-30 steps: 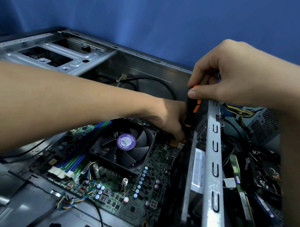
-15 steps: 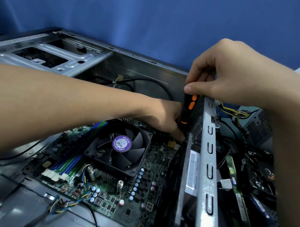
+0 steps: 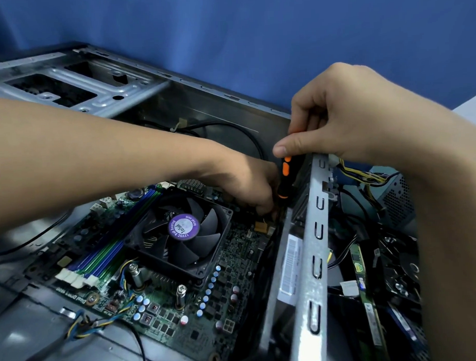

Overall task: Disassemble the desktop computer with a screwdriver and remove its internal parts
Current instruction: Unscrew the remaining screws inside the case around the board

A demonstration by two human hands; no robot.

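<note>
Head view. Screwdriver (image 3: 285, 176), black handle with orange patches, stands close to upright. Its long axis runs down from the grip toward the circuit board (image 3: 237, 264). The tip is hidden behind the left hand (image 3: 245, 185). It sits at the board's far right edge, just beside the grey metal rail (image 3: 318, 231) that crosses the open computer case (image 3: 215, 108).

Right hand (image 3: 350, 114) is on top, fingers and thumb curled tight round the upper end of the handle, thumb lying across the front. Whatever the tip bears on lies straight below that grip and is not visible.

Left hand comes in from the left across the board, fingers bent down at the foot of the shaft. Whether they pinch the shaft, hold a screw or only touch the board, I cannot tell. The left hand is nearer the tip, the right nearer the handle end.

Judgement: the turning depends on keeping the shaft in line over the screw. The rail close on the right leaves little room to tilt that way, and the left side has more.

Outward:
- Cooling fan (image 3: 179, 231) with a purple label sits just left of the hands.
- Blue and green memory slots (image 3: 107, 255) lie beyond the fan.
- Loose cables (image 3: 363, 176) and other parts lie right of the rail.
- Blue wall (image 3: 226, 32) stands behind the case.
</note>
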